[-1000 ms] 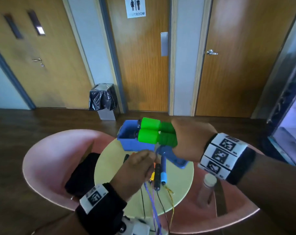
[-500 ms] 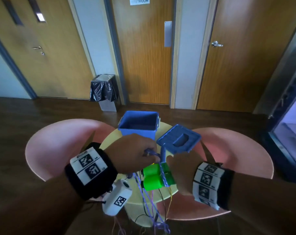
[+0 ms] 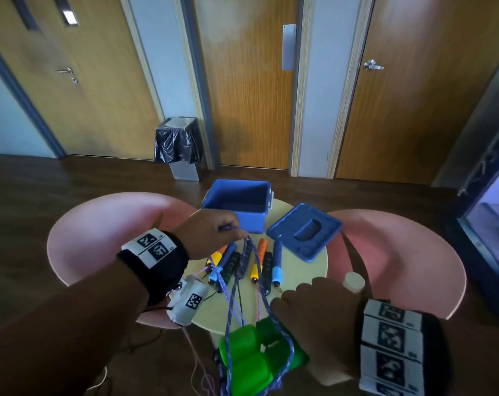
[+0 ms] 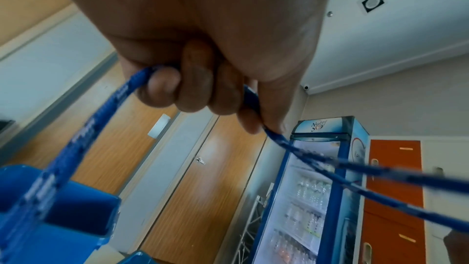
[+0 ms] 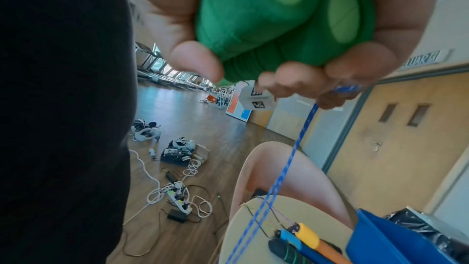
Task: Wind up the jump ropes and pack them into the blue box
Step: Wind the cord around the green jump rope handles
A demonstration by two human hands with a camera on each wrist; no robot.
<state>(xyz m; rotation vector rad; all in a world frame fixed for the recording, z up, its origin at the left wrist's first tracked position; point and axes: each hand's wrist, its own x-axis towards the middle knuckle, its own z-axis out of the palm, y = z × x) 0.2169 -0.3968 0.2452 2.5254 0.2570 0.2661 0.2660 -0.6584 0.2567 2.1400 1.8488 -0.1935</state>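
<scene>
L hand (image 4: pixel 193 51) fingers curled round blue braided rope (image 3: pixel 244 281), pulled taut over table. R hand (image 3: pixel 317 324) grips both green handles (image 3: pixel 251 358). Blue box (image 3: pixel 237 207) open, just beyond. Risk: hanging slack snags other ropes' handles (image 3: pixel 267 264). Fridge (image 4: pixel 322 188) reads "Nutri Soy"

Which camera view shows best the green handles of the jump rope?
The head view: both green handles show, side by side, cord around them. The right wrist view shows only their blurred ends inside the right hand. The left wrist view shows none.
</scene>
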